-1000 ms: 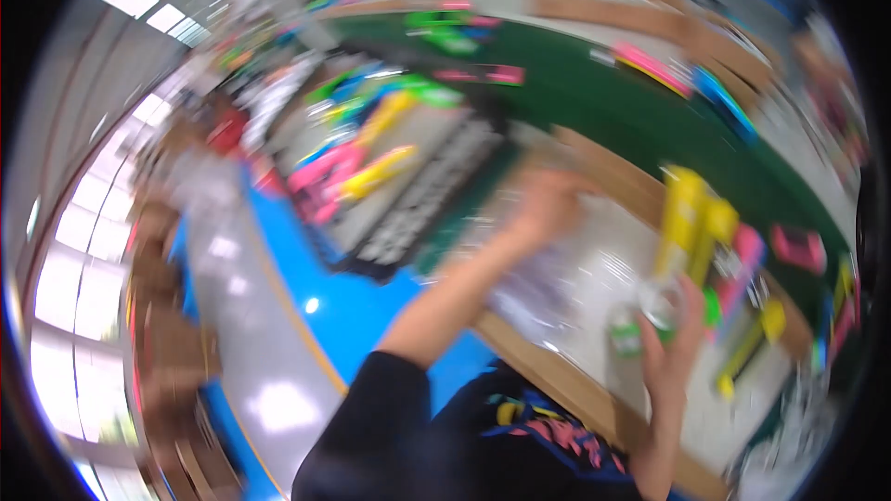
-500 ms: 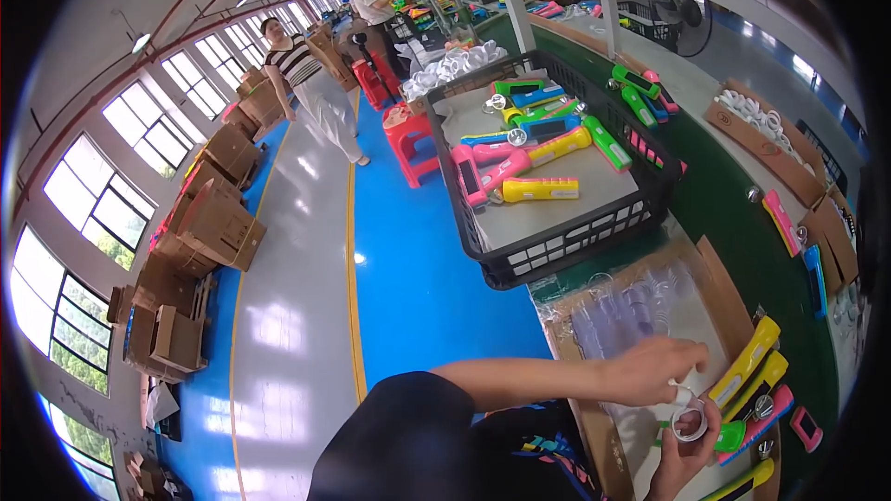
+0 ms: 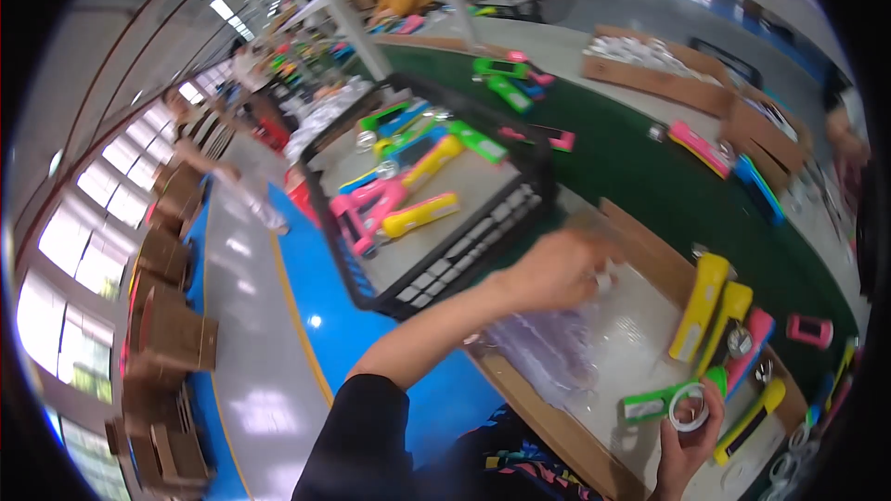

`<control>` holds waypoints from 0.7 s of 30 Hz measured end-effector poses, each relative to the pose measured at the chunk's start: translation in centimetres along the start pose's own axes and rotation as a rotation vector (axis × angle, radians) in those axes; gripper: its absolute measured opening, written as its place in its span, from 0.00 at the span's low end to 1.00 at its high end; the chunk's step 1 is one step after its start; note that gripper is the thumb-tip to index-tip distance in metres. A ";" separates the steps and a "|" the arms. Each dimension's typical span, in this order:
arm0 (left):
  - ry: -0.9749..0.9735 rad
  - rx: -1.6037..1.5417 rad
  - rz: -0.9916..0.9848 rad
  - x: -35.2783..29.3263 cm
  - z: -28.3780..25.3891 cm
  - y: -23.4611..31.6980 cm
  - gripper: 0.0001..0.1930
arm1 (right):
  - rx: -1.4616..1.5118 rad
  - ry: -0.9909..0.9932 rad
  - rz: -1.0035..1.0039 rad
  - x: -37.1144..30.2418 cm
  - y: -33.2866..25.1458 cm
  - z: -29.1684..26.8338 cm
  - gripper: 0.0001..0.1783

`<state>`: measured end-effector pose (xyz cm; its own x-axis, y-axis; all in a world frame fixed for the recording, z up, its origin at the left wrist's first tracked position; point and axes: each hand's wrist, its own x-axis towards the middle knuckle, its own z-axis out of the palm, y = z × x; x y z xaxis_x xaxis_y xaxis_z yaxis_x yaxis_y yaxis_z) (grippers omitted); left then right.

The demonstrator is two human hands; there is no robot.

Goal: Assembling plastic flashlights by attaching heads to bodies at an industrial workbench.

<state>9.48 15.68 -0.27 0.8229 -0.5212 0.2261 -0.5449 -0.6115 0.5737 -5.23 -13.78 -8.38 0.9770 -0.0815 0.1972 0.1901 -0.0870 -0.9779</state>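
My right hand (image 3: 689,445) closes its fingers and thumb around a white ring (image 3: 688,407), and a thumb or fingertip shows through its opening. Right behind the ring lies a green flashlight (image 3: 650,405) on the bottom of a shallow cardboard tray (image 3: 557,434). Over the far part of this tray, my left hand (image 3: 561,269) is raised with curled, motion-blurred fingers. A small white bit (image 3: 605,280) shows at its fingers; what it is I cannot make out. Clear plastic pieces (image 3: 548,353) lie below that hand. Yellow flashlights (image 3: 700,308) lean on the tray's right side.
A black plastic crate (image 3: 464,255) with colourful flashlights stands beyond the tray. On the green bench top (image 3: 631,162) lie more flashlights and a carton of white rings (image 3: 650,60). Cardboard boxes (image 3: 172,343) line the left wall. People stand at the back left and far right.
My left hand has moved away from the ring, up and left over the tray's far end. My right hand still holds the ring. The view has turned to the right.
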 end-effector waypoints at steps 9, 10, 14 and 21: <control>0.006 0.580 0.160 30.7 14.6 -5.8 0.23 | -0.418 0.176 -0.153 2.4 -1.2 -1.7 0.29; 0.011 0.622 0.203 32.7 16.5 -5.3 0.25 | -0.456 0.159 -0.140 2.5 -1.6 -2.0 0.29; -0.128 0.738 0.188 37.4 20.7 -3.9 0.30 | -0.396 0.182 -0.137 2.4 -1.8 -1.9 0.26; -0.272 0.492 -0.123 39.2 16.4 -12.1 0.35 | -0.372 0.127 -0.160 2.8 -2.6 -3.2 0.31</control>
<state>45.68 -7.09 -11.28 0.8495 -0.5232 -0.0674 -0.5119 -0.8485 0.1347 -3.25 -16.96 -5.08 0.9138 -0.1576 0.3743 0.2677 -0.4592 -0.8470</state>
